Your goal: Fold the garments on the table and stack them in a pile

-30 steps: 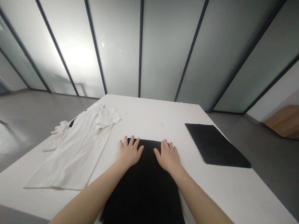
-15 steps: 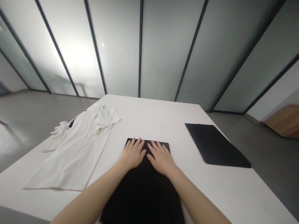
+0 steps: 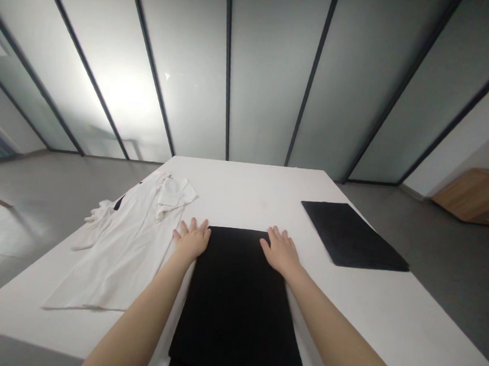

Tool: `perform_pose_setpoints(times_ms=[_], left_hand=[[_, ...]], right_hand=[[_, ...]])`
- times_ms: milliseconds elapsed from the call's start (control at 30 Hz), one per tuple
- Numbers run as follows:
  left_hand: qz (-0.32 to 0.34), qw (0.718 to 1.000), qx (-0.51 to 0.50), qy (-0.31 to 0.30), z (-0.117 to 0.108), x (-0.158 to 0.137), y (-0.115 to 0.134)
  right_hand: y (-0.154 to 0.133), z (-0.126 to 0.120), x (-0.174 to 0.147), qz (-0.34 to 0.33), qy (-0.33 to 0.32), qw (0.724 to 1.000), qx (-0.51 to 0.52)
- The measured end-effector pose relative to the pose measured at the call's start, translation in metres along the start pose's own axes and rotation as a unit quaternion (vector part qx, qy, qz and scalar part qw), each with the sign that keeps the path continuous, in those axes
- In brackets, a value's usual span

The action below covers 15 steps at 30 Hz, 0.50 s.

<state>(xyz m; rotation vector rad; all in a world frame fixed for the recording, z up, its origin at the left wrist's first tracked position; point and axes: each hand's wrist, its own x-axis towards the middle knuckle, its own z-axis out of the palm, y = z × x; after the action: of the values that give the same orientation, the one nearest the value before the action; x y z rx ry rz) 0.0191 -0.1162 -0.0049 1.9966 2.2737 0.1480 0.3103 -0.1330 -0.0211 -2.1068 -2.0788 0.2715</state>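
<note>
Looks like smoothing the black cloth at the white table's near middle, with left hand and right hand spread-fingered by its far corners, though hard to judge left-side contact, so worth pressing evenly next.

I lost the left forearm and right forearm beyond the bottom edge, which also cut off the lowest layer of the black cloth. The right hand covered the cloth's far right corner; whether the left hand pressed on fabric or only beside it, I couldn't tell. The left forearm hid the white garment's near right corner, and a dark patch there was too small for me to identify. The picture's right edge cropped the wooden cabinet.
</note>
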Motion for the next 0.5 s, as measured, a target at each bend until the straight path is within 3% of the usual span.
perform_pose_setpoints(times_ms=[167, 333, 500], left_hand=[[0.034, 0.996, -0.035, 0.078, -0.004, 0.008, -0.02], [0.127, 0.983, -0.115, 0.07, -0.004, 0.014, -0.012], [0.07, 0.988, -0.104, 0.092, -0.001, 0.013, -0.004]], right_hand=[[0.018, 0.001, 0.006, 0.039, 0.083, 0.996, 0.017], [0.027, 0.0, 0.008, 0.016, 0.13, 0.99, 0.046], [0.031, 0.006, 0.01, 0.006, 0.164, 0.984, 0.065]])
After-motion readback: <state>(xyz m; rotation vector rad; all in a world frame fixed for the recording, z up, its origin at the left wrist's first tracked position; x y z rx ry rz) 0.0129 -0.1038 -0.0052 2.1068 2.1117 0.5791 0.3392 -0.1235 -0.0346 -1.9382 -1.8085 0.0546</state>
